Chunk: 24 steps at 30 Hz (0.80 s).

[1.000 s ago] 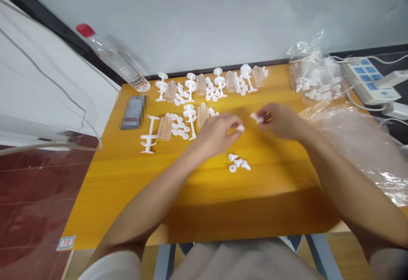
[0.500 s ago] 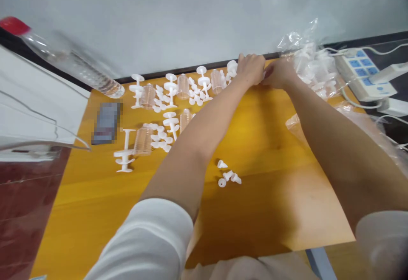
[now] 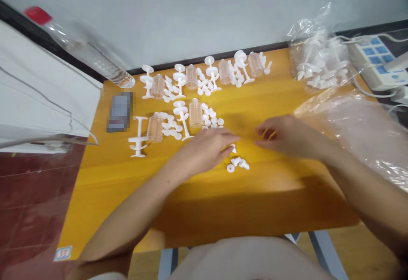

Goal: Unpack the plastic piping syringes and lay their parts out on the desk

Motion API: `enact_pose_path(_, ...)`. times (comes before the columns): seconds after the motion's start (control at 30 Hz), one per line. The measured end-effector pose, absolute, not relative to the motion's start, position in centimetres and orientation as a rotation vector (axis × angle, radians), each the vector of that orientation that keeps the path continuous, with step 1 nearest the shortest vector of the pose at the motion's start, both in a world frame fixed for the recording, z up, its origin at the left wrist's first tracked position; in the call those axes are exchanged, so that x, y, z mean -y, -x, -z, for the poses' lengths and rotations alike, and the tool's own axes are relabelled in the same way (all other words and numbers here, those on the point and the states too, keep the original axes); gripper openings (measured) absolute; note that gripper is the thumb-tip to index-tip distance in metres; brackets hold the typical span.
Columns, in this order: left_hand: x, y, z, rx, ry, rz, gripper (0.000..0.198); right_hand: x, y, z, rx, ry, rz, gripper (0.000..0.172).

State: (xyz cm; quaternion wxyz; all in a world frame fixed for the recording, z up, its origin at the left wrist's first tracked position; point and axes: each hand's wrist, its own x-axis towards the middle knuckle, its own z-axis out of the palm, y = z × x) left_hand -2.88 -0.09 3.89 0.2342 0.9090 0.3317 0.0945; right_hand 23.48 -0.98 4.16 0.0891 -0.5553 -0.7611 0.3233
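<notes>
Yellow surface [image 3: 105, 178] carries, at the near side, clustered white tips [image 3: 244, 164]. Beside them, the left hand [image 3: 207, 150] has thumb and forefinger slightly parted at a conical piece [image 3: 234, 148]; contact cannot be determined. Right hand [image 3: 282, 135] curves, fingertips apart. Farther back, clear barrels [image 3: 196, 114] and plungers [image 3: 182, 111] lie before a grey wall [image 3: 204, 12].

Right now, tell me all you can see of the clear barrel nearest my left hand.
The barrel is a see-through cylinder, plastic by its look, ringed with fine ridges, with a short, narrower neck at the end towards the wall. It seems to lie on its side on the table, just beyond your left hand, which does not hold it. A white plunger is at its left and small white parts at its right; I cannot tell whether those parts touch it.
</notes>
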Motion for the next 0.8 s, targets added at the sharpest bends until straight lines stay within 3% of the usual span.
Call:
enact_pose_path(0.07, 1.7, 3.2, -1.5, -0.882, -2.522, -0.216, 0.022, 4.4, -21.3, -3.0, 2.375, 1.528, -1.075, 0.01)
enact_pose_path(0.17, 2.4, 2.9, 0.2, -0.92, -2.55, -0.186, 0.02, 7.2, -18.9, -0.9, 2.454, 1.601, -0.963, 0.004)
enact_pose_path(0.37, 1.3, 2.6, -3.1, -1.036, -2.562, -0.316, 0.028, 7.1, -20.5, -1.3, 2.374, 1.674, -0.754, 0.019)
enact_pose_path(0.57, -9.1, -5.2, -4.9, -1.062, -2.478, -0.658, 0.018, -5.0, -26.9, -6.0, 2.246, 2.132, -0.167, 0.028)
enact_pose_path(0.73, -17.5, -12.9, -1.4, -1.219, -2.588, -0.619, 0.016, -15.6, -29.1, -3.0, 2.238, 2.241, -0.33, 0.003)
enact_pose_path(0.8, -18.7, -14.2, 0.1, -1.253, -2.671, -0.524, 0.013, -17.6, -29.2, -1.4, 2.196, 2.233, -0.36, 0.01)
